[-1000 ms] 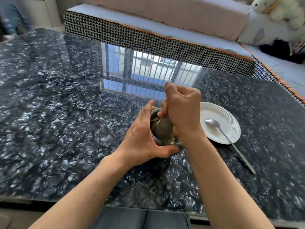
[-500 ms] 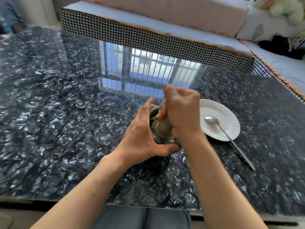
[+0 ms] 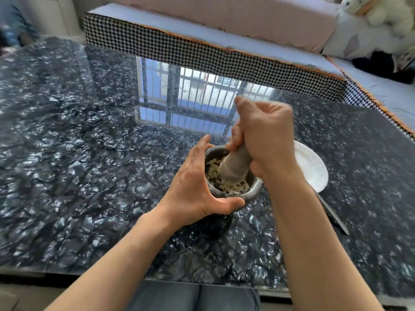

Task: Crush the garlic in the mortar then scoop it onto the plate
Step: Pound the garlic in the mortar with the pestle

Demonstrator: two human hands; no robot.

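Observation:
A grey stone mortar (image 3: 252, 189) stands on the dark marbled table, with pale crushed garlic (image 3: 215, 173) inside it. My left hand (image 3: 193, 187) grips the mortar's left side, thumb curled along its near wall. My right hand (image 3: 267, 140) grips the top of the grey stone pestle (image 3: 235, 167), whose thick end is down in the garlic. A white paper plate (image 3: 314, 169) lies just right of the mortar, partly hidden by my right forearm. The metal spoon's handle (image 3: 334, 216) sticks out beyond the plate toward me; its bowl is hidden.
The glossy black marbled table (image 3: 89, 153) spreads wide to the left and right of the mortar. A houndstooth-edged sofa (image 3: 202, 50) runs along the table's far side and right edge, with plush toys (image 3: 377, 12) at the back right.
My right hand has lifted higher, showing more of the pestle and the crushed garlic. The left hand keeps its hold on the mortar. My forearm now hides the spoon's bowl.

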